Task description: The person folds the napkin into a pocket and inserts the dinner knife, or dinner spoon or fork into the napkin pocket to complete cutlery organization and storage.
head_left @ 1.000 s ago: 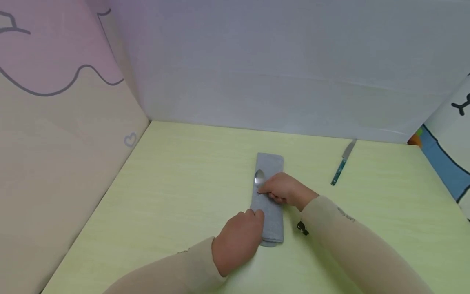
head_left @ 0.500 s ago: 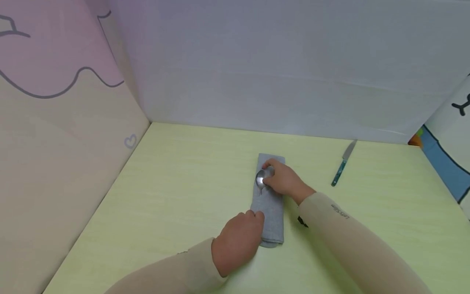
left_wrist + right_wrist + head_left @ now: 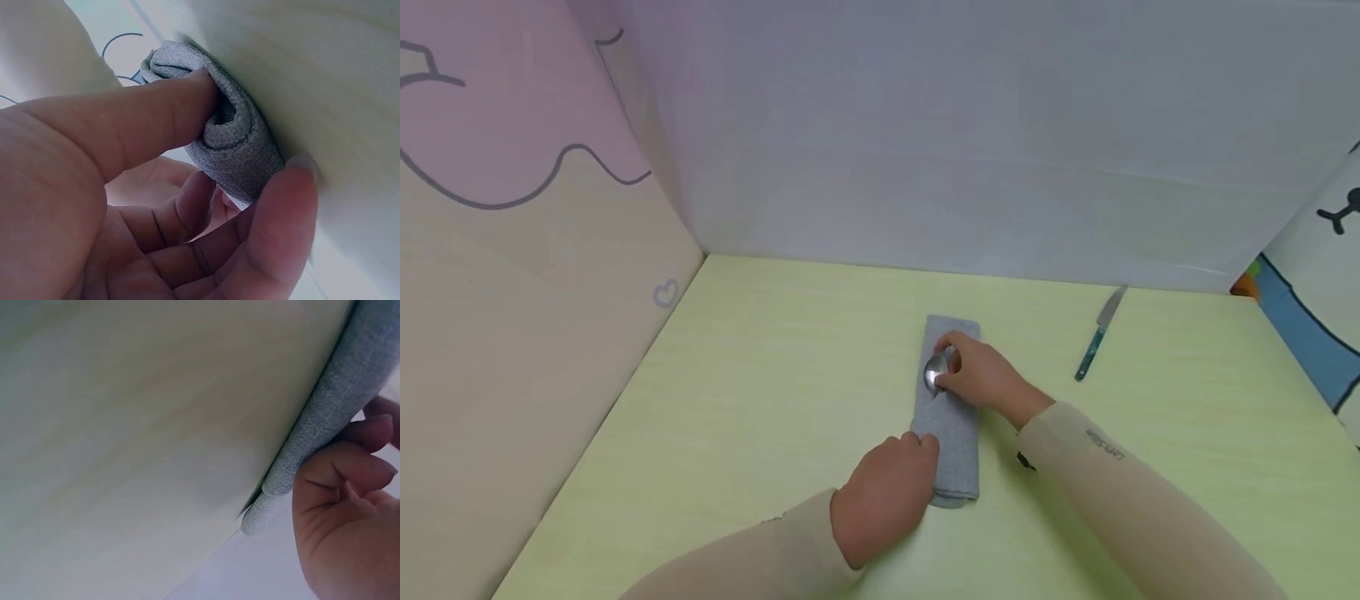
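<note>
A grey cloth napkin (image 3: 955, 458), folded into a long strip, lies lengthwise on the table. At its near left edge my left hand (image 3: 887, 498) grips it; in the left wrist view the thumb presses the rolled layers of the napkin (image 3: 240, 150), with the fingers at the other side. A metal spoon (image 3: 934, 372) lies on the napkin's upper half, bowl toward the far end, its handle hidden under a cloth layer. My right hand (image 3: 988, 377) holds the spoon's bowl between thumb and index finger. The right wrist view shows curled fingers beside the napkin (image 3: 337, 400), the spoon out of sight.
A knife (image 3: 1101, 330) with a green handle lies to the right on the pale yellow table (image 3: 775, 375), blade pointing away. Under the right sleeve a small black object (image 3: 1025, 461) partly shows. A grey-white wall (image 3: 955, 167) stands behind the table, with patterned panels at both sides.
My right hand has gone from pinching low on the spoon to holding its bowl farther up. The spoon has shifted slightly toward the near end. My left hand stays on the napkin.
</note>
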`<state>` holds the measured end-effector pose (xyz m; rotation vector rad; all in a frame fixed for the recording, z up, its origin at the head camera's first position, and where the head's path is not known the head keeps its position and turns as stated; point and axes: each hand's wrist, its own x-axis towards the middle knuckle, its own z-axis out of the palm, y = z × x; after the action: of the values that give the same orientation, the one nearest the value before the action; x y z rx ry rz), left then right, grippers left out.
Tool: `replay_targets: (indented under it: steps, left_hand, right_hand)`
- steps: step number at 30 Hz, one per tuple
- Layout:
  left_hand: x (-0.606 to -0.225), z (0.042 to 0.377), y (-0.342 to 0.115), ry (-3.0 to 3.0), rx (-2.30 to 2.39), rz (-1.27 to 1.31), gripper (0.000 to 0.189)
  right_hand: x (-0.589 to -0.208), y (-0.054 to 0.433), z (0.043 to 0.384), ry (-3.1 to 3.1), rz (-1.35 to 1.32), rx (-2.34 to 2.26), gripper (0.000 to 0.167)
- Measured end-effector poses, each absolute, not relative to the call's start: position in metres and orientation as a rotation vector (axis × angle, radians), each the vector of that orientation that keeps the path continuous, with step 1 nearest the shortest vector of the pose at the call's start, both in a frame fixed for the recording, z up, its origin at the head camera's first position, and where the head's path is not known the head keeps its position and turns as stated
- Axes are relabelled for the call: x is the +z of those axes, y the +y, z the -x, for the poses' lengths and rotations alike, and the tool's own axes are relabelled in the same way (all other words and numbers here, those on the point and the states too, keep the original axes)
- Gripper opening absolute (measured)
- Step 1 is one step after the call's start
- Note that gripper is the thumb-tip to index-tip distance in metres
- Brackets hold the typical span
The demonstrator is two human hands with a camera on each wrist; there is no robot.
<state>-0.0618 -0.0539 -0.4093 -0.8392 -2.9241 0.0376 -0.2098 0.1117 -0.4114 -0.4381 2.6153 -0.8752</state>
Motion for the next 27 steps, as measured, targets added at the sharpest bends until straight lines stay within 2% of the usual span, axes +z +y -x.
replay_targets:
  steps: [19, 23, 27]
  left_hand:
    - [-0.408, 0.061, -0.054, -2.934, 0.078, 0.836, 0.014]
    - [-0.408, 0.06, -0.054, -2.915, 0.099, 0.827, 0.017]
    - [-0.404, 0.06, -0.055, -2.907, 0.149, 0.813, 0.029]
  right_hand:
    - [-0.41, 0.118, 0.205, 2.569, 0.486, -0.931, 0.044]
    - [-0.406, 0.131, 0.211, 2.581, 0.44, -0.951, 0.051]
    - [-0.397, 0.162, 0.22, 2.619, 0.347, -0.962, 0.054]
